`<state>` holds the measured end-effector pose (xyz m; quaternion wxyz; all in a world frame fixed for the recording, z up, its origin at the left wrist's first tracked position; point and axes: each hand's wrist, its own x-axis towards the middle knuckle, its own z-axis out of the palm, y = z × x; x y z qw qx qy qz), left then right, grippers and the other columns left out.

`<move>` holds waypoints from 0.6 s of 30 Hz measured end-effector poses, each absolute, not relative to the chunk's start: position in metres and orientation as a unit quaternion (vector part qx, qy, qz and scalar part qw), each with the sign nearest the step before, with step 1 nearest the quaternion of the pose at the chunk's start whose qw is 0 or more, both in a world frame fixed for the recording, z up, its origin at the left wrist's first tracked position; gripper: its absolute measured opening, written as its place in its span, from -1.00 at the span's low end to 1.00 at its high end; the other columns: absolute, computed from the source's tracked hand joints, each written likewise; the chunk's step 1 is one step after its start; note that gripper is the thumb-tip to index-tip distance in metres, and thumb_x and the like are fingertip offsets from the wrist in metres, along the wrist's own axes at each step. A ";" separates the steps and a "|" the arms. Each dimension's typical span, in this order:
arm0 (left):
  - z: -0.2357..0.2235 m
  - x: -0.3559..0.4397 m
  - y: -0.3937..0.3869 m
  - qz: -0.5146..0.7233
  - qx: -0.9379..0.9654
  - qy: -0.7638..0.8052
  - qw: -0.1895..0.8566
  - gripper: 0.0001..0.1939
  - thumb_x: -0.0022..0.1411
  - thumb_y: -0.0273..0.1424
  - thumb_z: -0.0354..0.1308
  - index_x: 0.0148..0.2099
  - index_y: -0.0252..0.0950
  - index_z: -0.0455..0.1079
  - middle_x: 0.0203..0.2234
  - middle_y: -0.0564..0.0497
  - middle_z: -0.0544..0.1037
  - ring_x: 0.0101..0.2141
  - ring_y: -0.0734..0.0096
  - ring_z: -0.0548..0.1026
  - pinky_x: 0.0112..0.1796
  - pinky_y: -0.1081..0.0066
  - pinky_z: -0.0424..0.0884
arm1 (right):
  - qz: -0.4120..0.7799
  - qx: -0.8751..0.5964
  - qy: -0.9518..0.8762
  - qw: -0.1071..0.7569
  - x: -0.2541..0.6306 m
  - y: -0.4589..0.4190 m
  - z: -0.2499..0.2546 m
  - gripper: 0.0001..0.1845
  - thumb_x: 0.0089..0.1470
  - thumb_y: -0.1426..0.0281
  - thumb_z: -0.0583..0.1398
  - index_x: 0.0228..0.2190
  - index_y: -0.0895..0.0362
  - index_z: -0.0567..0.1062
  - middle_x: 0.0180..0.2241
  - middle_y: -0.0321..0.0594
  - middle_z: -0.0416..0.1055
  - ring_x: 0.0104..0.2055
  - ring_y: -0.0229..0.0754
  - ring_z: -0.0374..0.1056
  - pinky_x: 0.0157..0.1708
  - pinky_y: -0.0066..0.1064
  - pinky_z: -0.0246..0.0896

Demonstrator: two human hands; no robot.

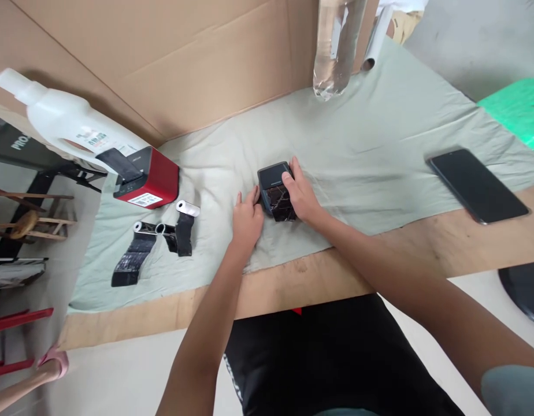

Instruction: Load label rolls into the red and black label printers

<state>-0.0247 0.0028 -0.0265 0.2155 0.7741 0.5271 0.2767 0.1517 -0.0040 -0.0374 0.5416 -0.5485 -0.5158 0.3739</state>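
Observation:
A small black portable printer [274,180] lies on the cloth in the middle, with a strip of glossy, creased black paper [281,202] over its near part. My right hand [300,193] grips its right side, thumb on top and fingers along the edge. At the printer's left side rests my left hand [248,218], its fingers apart and touching or almost touching the casing. To the left lie several small rolls with black paper tails, among them a partly unrolled one [137,254] and a white-wrapped roll [188,208].
A red and black box-shaped device [158,179] stands at left before a white jug [71,118]. Behind are a cardboard wall [215,63], a clear bottle [334,52] and a metal tube [377,40]. A smartphone [477,185] lies at right. A person's foot [54,365] shows lower left.

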 end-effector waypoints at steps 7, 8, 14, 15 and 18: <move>-0.028 -0.024 0.001 0.271 0.765 0.536 0.231 -0.36 0.24 -0.59 -0.06 0.36 -0.29 0.30 0.19 0.01 0.51 0.26 0.15 0.42 0.46 0.06 -0.14 | 0.364 -0.544 -0.544 0.524 0.154 -0.002 -0.043 -0.06 0.29 -0.20 -0.11 0.46 0.06 -0.10 0.48 -0.26 -0.09 0.52 0.03 -0.21 0.49 -0.02 -0.33; -0.028 -0.023 0.000 0.271 0.761 0.542 0.231 -0.36 0.25 -0.58 -0.05 0.36 -0.30 0.29 0.21 0.00 0.50 0.28 0.13 0.38 0.46 0.04 -0.14 | 0.363 -0.542 -0.548 0.525 0.154 -0.002 -0.044 -0.09 0.31 -0.17 -0.12 0.46 0.07 -0.11 0.48 -0.28 -0.10 0.52 0.01 -0.22 0.49 -0.03 -0.34; -0.029 -0.017 -0.006 0.282 0.758 0.549 0.212 -0.35 0.22 -0.60 -0.03 0.36 -0.31 0.29 0.21 -0.01 0.50 0.32 0.14 0.33 0.46 0.07 -0.11 | 0.357 -0.542 -0.553 0.522 0.153 -0.003 -0.047 -0.19 0.33 0.00 -0.13 0.47 0.03 -0.12 0.49 -0.37 -0.14 0.53 -0.04 -0.24 0.50 -0.06 -0.34; -0.029 -0.018 -0.005 0.289 0.756 0.545 0.218 -0.36 0.23 -0.59 -0.04 0.35 -0.29 0.30 0.21 0.00 0.50 0.30 0.16 0.36 0.46 0.08 -0.11 | 0.358 -0.546 -0.549 0.523 0.153 -0.003 -0.047 -0.20 0.33 0.01 -0.13 0.47 0.03 -0.13 0.49 -0.36 -0.15 0.53 -0.06 -0.23 0.50 -0.05 -0.33; -0.034 -0.023 0.003 0.339 0.721 0.533 0.284 -0.42 0.27 -0.56 -0.07 0.29 -0.26 0.37 0.16 0.01 0.55 0.23 0.25 0.45 0.45 0.10 -0.03 | 0.364 -0.554 -0.529 0.531 0.152 -0.004 -0.044 -0.19 0.33 0.04 -0.12 0.46 0.08 -0.14 0.49 -0.26 -0.12 0.52 -0.10 -0.18 0.49 -0.07 -0.29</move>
